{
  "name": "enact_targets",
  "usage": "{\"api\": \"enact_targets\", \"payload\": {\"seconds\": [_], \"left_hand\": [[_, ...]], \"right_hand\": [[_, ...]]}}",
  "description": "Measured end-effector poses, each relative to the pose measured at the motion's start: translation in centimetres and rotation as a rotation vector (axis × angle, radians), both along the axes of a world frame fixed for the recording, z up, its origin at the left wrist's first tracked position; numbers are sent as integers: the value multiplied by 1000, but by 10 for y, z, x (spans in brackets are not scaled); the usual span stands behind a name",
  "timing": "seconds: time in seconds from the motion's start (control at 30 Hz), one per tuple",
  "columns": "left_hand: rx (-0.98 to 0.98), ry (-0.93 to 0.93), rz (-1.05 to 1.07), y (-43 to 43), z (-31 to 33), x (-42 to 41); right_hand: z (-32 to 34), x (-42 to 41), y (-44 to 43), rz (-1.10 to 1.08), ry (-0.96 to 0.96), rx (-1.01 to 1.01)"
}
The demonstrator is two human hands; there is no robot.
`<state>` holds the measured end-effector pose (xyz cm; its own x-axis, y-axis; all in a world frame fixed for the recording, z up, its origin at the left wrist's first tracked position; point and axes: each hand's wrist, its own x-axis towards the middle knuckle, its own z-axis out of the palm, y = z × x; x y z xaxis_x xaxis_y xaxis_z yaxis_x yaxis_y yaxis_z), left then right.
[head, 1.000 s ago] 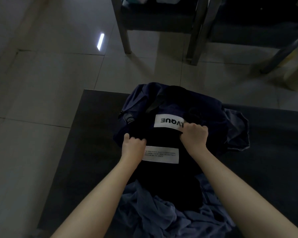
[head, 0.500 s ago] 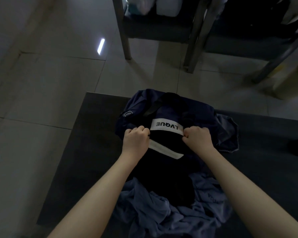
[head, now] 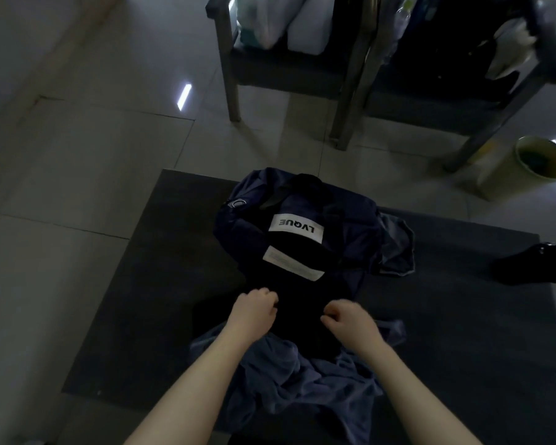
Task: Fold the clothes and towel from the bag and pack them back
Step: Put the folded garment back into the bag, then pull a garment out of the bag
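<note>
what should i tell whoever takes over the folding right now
Left hand: fingers curled on the near edge of the black garment, seemingly pinching it; blur hides the grip.
Right hand: same, curled at that edge to the right.
Bag: navy, on the dark mat, white label up, the black garment draped over it.
Blue cloth: crumpled on the mat by the wrists. More blue fabric shows at the bag's right side.
Done: nothing looks folded.
Left: spread and fold the black garment, fold the blue pieces, pack everything back.
</note>
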<state>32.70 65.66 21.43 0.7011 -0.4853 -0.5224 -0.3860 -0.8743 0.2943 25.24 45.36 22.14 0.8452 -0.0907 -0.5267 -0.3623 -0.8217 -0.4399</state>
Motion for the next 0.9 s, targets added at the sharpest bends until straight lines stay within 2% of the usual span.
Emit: {"api": "enact_targets", "payload": {"seconds": [0.13,0.2,0.33,0.47,0.7,0.9], "left_hand": [[20,95,66,1,-19,-32],[16,104,110,4,-28,-46],[55,122,110,12,-46,-71],[92,70,112,11,-45,-87],[65,89,244,10,-37,-106],[33,89,250,-5,-26,-117]], "right_hand": [[-36,-20,15,51,178,25],[-56,-26,25,89,196,4],[-84,-37,37,164,65,-188],[-89,-42,34,104,-46,-118],[-24,-59,3,-19,-273,138],[34,-94,-27,-61,-388,178]]}}
